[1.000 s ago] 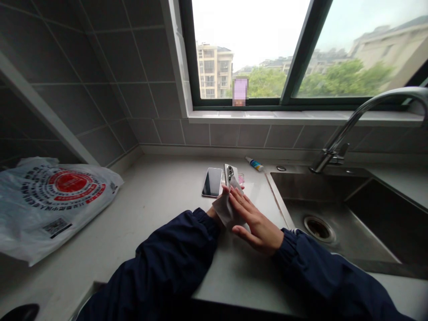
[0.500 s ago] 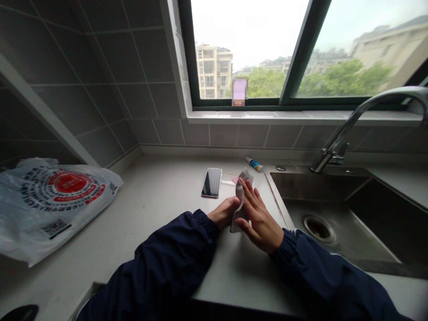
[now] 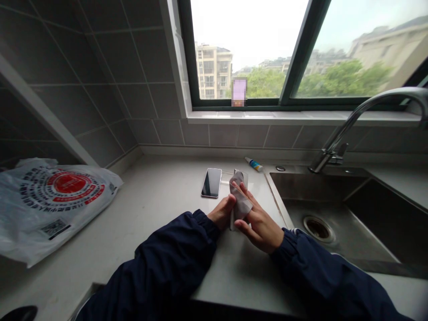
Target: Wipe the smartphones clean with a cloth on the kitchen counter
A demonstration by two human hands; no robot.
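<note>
Above the counter (image 3: 160, 187), both hands are together around a small grey cloth (image 3: 241, 206) and a thin flat thing (image 3: 245, 176) standing on edge, mostly hidden by cloth and fingers. My left hand (image 3: 222, 213) grips this flat thing from the left, its thumb up at the cloth's edge and its other fingers out of sight. My right hand (image 3: 262, 223) presses the cloth against it from the right, fingers fairly straight with the tips over the cloth and thumb lower down. Just beyond my left hand lies a phone (image 3: 211, 183) with a dark screen.
A small white-and-blue tube (image 3: 254, 164) lies near the back of the counter. To the right is a steel sink (image 3: 334, 203) with a curved tap (image 3: 351, 118). A printed plastic bag (image 3: 60, 200) sits at the left, and a window (image 3: 247, 53) is ahead.
The cloth has slid lower, and a corner of it now folds over the fingers of my right hand. Both hands stay in nearly the same place. The phone and tube have not moved.
</note>
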